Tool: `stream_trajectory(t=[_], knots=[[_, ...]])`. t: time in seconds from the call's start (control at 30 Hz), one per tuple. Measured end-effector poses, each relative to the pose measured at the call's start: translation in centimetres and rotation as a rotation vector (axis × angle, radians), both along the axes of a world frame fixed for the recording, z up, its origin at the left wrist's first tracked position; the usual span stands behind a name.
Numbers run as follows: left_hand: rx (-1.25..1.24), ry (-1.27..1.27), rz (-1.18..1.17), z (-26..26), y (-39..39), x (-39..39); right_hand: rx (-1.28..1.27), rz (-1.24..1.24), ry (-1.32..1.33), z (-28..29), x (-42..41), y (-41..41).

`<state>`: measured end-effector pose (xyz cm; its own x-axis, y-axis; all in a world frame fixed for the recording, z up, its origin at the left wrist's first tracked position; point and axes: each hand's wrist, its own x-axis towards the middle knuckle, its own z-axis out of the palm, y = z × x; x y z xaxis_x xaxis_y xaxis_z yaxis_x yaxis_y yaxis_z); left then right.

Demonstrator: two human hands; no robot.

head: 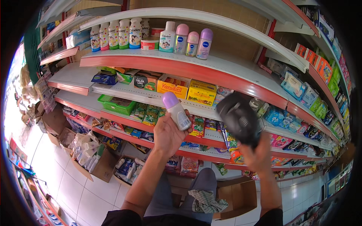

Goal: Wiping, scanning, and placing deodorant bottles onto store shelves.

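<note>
My left hand (pixel 170 134) holds a Nivea-style roll-on deodorant bottle (pixel 177 112) with a purple cap, tilted, its back label with a barcode facing up. My right hand (pixel 256 152) grips a black handheld barcode scanner (pixel 240 118), blurred, to the right of the bottle. On the upper shelf (pixel 169 60) before me stand Caladine powder bottles (pixel 124 34), a white lotion bottle (pixel 167 38), and several Nivea roll-ons, the rightmost one (pixel 204 44) with a purple cap. A checked cloth (pixel 208 201) lies on my thigh.
Medicine boxes (pixel 173 86), a green basket (pixel 117 105) and detergent sachets (pixel 151 115) fill lower shelves. Packs of pads (pixel 293 85) line the right shelves. An open cardboard box (pixel 237 195) is beside my knee; cartons of goods (pixel 99 166) stand on the tiled floor at left.
</note>
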<state>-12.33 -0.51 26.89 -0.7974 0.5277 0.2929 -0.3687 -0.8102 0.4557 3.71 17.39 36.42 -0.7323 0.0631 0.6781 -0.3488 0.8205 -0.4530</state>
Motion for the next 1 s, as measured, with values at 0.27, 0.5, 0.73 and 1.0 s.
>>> stream_trajectory(t=[0.27, 0.5, 0.73, 1.0], knots=[[-0.090, 0.072, 0.004, 2.0, 2.5, 0.8, -0.505, 0.188, -0.472, -4.7, 1.1, -0.2], [-0.047, 0.131, -0.044, 2.3, 3.1, 0.8, -0.563, 0.163, -0.489, -3.1, 1.7, 1.3], [-0.204, 0.217, 0.101, 3.4, 3.8, 0.5, 0.019, -0.148, -0.060, 4.5, -2.2, 7.0], [-0.812, 1.072, 1.213, 12.4, 5.1, -5.4, 0.547, -0.630, -0.160, 9.2, -11.1, 14.9]])
